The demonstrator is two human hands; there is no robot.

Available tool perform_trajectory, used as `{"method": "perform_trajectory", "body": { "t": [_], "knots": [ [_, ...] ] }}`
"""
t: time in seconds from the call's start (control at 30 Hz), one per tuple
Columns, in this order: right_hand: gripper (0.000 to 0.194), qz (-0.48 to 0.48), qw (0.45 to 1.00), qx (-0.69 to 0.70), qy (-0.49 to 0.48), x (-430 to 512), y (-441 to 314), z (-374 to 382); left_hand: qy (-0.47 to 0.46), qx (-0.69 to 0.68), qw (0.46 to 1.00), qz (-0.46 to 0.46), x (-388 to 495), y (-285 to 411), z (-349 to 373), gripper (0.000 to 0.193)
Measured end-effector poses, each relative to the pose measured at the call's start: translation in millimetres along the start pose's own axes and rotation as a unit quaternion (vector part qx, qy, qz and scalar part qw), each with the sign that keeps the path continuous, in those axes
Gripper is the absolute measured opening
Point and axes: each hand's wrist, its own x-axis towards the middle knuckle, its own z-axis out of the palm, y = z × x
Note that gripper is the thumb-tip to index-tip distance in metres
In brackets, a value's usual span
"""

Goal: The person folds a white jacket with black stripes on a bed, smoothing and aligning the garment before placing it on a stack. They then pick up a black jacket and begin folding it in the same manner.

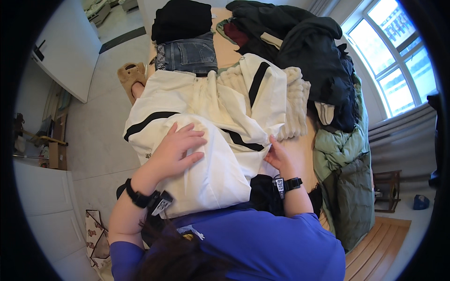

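A white garment [218,102] with black stripes, seemingly a jacket or trousers, is spread across my lap and the surface before me. My left hand [182,149] lies on it with the palm down and the fingers apart. At the garment's right edge, my right hand [279,156] pinches the white fabric between thumb and fingers. Partly under the garment, a cream plush piece [297,105] shows at the right. Beyond it are folded blue jeans [197,54] and a folded black garment [182,19].
Dark clothes [313,52] are heaped at the back right, with green padded garments [346,158] along the right edge. A brown fluffy slipper [129,75] on a foot shows at the left. A slatted wooden bench [379,246] stands at lower right, an open white door [66,49] at upper left.
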Motion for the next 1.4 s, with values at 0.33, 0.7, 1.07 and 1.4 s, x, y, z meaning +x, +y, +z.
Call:
{"method": "perform_trajectory", "body": {
  "t": [0.33, 0.7, 1.07, 1.4],
  "knots": [
    [0.076, -0.126, 0.971, 0.028, -0.201, -28.9, 0.2, -0.7, -0.074, 0.114, 0.989, -0.052, 11.2, -33.8, 35.4, 0.054],
    [0.031, -0.398, 0.902, 0.117, -0.122, -114.0, -92.3, 39.1, -0.063, 0.084, 0.992, -0.067, 5.6, -30.7, 31.7, 0.06],
    [0.041, -0.086, 0.992, 0.094, -0.02, -40.2, -42.9, -24.8, -0.067, 0.09, 0.992, -0.064, 0.3, -36.3, 33.5, 0.055],
    [0.041, -0.635, 0.74, -0.219, 0.02, -90.6, -102.9, 165.7, -0.035, 0.015, 0.998, -0.054, -1.4, -37.2, 29.9, 0.067]
  ]
}}
